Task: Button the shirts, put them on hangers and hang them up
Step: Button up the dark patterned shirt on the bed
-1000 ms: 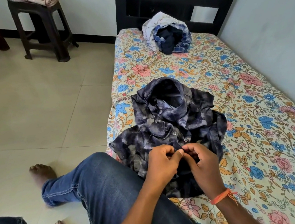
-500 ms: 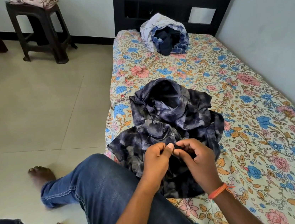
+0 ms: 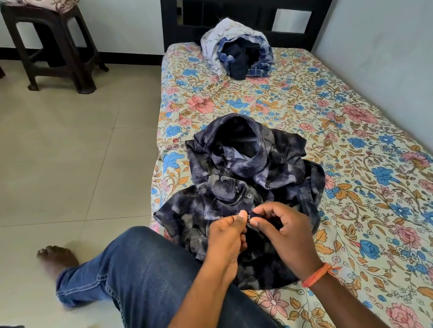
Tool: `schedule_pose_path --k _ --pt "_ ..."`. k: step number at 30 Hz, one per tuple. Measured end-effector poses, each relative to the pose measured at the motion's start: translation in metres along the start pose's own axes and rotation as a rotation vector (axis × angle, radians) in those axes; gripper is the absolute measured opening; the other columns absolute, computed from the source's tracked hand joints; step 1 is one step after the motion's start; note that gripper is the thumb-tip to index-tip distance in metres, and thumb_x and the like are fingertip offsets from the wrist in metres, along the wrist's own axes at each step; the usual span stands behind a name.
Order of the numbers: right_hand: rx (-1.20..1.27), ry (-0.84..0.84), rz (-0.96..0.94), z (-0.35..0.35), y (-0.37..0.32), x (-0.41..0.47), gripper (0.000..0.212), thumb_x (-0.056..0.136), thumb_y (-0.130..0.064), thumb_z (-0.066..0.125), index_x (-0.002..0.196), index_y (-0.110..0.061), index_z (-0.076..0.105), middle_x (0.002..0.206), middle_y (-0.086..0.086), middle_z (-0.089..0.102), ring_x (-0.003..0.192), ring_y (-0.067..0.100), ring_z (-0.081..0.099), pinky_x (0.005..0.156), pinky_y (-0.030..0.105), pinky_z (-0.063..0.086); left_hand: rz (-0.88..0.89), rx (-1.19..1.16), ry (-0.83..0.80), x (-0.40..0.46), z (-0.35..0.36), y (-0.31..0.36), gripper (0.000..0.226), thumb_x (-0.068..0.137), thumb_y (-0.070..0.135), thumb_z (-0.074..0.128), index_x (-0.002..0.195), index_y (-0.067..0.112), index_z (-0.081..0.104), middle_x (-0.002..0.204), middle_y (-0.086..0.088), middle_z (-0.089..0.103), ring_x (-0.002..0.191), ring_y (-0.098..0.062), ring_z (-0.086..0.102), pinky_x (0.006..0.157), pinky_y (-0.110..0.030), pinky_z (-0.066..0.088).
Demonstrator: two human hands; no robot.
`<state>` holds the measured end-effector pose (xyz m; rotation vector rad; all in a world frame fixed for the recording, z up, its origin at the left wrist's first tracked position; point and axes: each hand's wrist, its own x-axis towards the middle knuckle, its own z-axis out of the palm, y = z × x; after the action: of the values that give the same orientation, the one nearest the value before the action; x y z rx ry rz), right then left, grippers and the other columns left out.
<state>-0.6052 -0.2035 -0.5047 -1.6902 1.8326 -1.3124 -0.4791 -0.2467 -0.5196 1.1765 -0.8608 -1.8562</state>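
Head cam view here — compared with a second ago my hands have crept a bit further up the front of the crumpled dark navy shirt with the grey blotchy floral print (image 3: 241, 177), so I reckon I'm on the next button now. My left hand (image 3: 228, 234) pinches one edge of the placket, and my right hand (image 3: 286, 230) pinches the other edge with a small dark button (image 3: 249, 216) right between the thumbs. Two more buttons above still look undone, so hangers are a way off.

The shirt is thin, slinky, wrinkly stuff, bunched on the cotton bedsheet with pink and blue flowers (image 3: 374, 171), its hem draped toward my jeans. The pile of blue checked and white shirts (image 3: 236, 45) sits well apart near the dark headboard — soft lump, untouched.
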Motion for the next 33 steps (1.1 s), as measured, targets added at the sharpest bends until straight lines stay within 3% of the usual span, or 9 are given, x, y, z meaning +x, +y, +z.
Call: schedule_pose_path --k 10,16,20,23,27,31,33 --pt "-0.058 0.03 -0.005 0.008 0.005 -0.007 0.013 0.084 -0.011 0.077 0.096 -0.015 0.073 0.093 -0.014 0.071 0.091 0.003 0.066 0.08 0.016 0.051 -0.066 -0.047 0.106 0.003 0.001 -0.006 0.028 0.093 0.023 0.067 0.072 0.006 0.059 0.055 0.0 0.043 0.046 -0.009 0.035 0.05 -0.026 0.03" --pt "-0.057 0.025 -0.006 0.011 0.003 -0.006 0.013 0.085 -0.013 0.077 0.096 -0.016 0.072 0.093 -0.014 0.07 0.09 0.001 0.066 0.078 0.012 0.049 0.029 0.041 0.131 0.0 0.004 -0.004 0.043 0.098 0.02 0.058 0.056 0.013 0.049 0.048 0.005 0.042 0.044 -0.006 0.034 0.047 -0.02 0.031" --pt "0.027 0.021 0.077 0.009 0.001 -0.005 0.014 0.083 -0.011 0.078 0.095 -0.016 0.072 0.088 -0.013 0.071 0.087 0.002 0.067 0.075 0.01 0.047 0.091 0.112 0.115 -0.002 0.002 -0.003 0.046 0.098 0.025 0.058 0.055 0.012 0.049 0.056 -0.002 0.032 0.051 -0.011 0.026 0.051 -0.029 0.025" --pt "0.06 0.004 0.155 0.005 0.0 -0.002 0.018 0.083 -0.014 0.078 0.1 -0.017 0.072 0.092 -0.012 0.071 0.09 -0.002 0.065 0.077 0.008 0.046 0.181 0.146 0.081 -0.002 0.001 -0.002 0.036 0.097 0.025 0.06 0.073 -0.002 0.065 0.059 -0.01 0.045 0.052 -0.011 0.039 0.05 -0.026 0.035" --pt "0.011 -0.007 0.181 0.002 0.004 -0.003 0.017 0.087 -0.017 0.074 0.103 -0.017 0.073 0.097 -0.014 0.071 0.094 -0.007 0.063 0.077 0.008 0.046 0.318 0.268 0.047 -0.002 -0.001 -0.004 0.018 0.095 0.022 0.064 0.082 0.014 0.074 0.071 -0.013 0.068 0.061 -0.012 0.058 0.057 -0.026 0.049" --pt "-0.022 0.03 0.162 0.004 0.008 -0.007 0.012 0.088 -0.014 0.073 0.1 -0.015 0.073 0.093 -0.014 0.071 0.092 -0.004 0.064 0.073 0.008 0.044 0.293 0.248 0.075 -0.003 -0.001 -0.007 0.011 0.088 0.02 0.073 0.09 0.01 0.077 0.075 -0.004 0.074 0.061 -0.012 0.066 0.061 -0.028 0.055" --pt "-0.034 0.037 0.137 0.006 0.007 -0.008 0.013 0.088 -0.011 0.072 0.1 -0.014 0.073 0.094 -0.017 0.069 0.094 -0.005 0.063 0.077 0.007 0.045 0.26 0.197 0.096 -0.002 -0.003 -0.006 0.019 0.085 0.02 0.077 0.097 0.006 0.075 0.083 -0.006 0.076 0.066 -0.016 0.07 0.065 -0.029 0.057"
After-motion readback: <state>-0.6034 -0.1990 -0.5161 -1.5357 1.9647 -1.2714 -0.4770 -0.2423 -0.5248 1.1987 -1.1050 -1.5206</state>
